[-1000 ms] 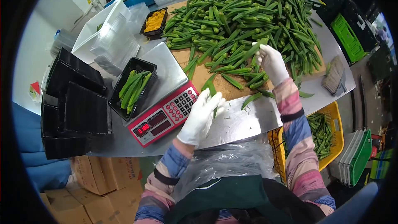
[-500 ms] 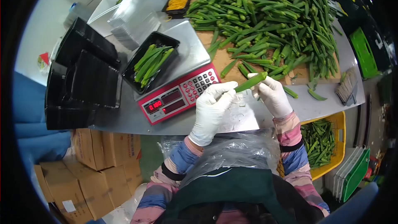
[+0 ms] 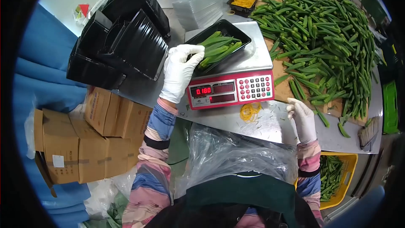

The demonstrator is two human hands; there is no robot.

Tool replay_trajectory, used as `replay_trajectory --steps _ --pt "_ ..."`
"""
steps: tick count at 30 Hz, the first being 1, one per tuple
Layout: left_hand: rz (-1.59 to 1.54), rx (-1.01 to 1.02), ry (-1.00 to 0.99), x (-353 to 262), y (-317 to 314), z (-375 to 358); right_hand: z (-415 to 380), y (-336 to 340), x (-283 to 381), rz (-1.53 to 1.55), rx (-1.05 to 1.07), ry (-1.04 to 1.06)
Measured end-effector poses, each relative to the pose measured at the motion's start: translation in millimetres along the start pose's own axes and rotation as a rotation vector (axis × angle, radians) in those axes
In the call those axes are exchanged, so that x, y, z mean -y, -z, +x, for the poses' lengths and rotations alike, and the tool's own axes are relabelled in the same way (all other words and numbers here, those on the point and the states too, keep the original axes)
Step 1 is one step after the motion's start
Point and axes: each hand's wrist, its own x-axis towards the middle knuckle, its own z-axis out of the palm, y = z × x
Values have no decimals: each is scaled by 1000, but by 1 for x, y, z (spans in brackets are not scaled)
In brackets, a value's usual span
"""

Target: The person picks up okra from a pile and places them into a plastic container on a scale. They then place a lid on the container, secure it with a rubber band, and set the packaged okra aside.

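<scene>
My left hand (image 3: 182,71), in a white glove, reaches to the near left side of a black tray (image 3: 228,24). Its fingers are pinched on the end of an okra pod (image 3: 215,52) lying among several pods in that tray. The tray rests tilted across the steel pan of a red scale (image 3: 231,90), whose display reads 0.180. Over the table to the right of the scale, my right hand (image 3: 302,120), also gloved, has loosely bent fingers apart and nothing visible in them. It is nearest the edge of the big okra pile (image 3: 325,46).
Yellow rubber bands (image 3: 250,112) lie before the scale; more fill a small black tray (image 3: 244,0). Stacked black trays (image 3: 130,46) and clear plastic containers (image 3: 198,2) stand at left. A brush (image 3: 369,134) lies at right. Below are a yellow crate (image 3: 348,177) and cardboard boxes (image 3: 95,156).
My left hand has moved left to the tray with the okra pod that was between both hands. My right hand has let go of it and lowered. The view has swung left.
</scene>
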Motion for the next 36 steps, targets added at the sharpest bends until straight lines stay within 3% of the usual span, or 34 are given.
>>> replay_trajectory --steps 2,3,7,10,14,17,21,24,28,30,33,36 --pt "-1 -93 -69 8 5 -5 -1 1 -3 -16 -20 1" --pt "2 -130 24 -4 13 -10 -1 3 -3 -32 -33 -4" --pt "-255 -389 14 6 14 -37 0 9 -11 -60 -79 -51" --pt "-240 -437 76 -2 8 -64 0 8 -10 -105 -106 -93" --pt "-469 -408 62 -9 -9 -98 2 4 -7 -184 -98 -105" --pt "-636 -347 301 -32 -14 -114 6 3 -1 -257 -80 -117" --pt "-776 -114 435 -44 -34 -135 30 23 6 -372 -115 -115" --pt "-711 48 484 -57 -48 -145 66 42 15 -454 -273 -73" --pt "-778 153 383 -56 -64 -155 129 76 16 -803 -378 199" --pt "-762 180 362 -54 -67 -157 157 85 11 -1158 -464 501" --pt "-732 182 361 -52 -71 -158 189 89 14 -1548 -429 592" --pt "-697 173 420 -56 -70 -155 193 79 14 -1688 -389 660"
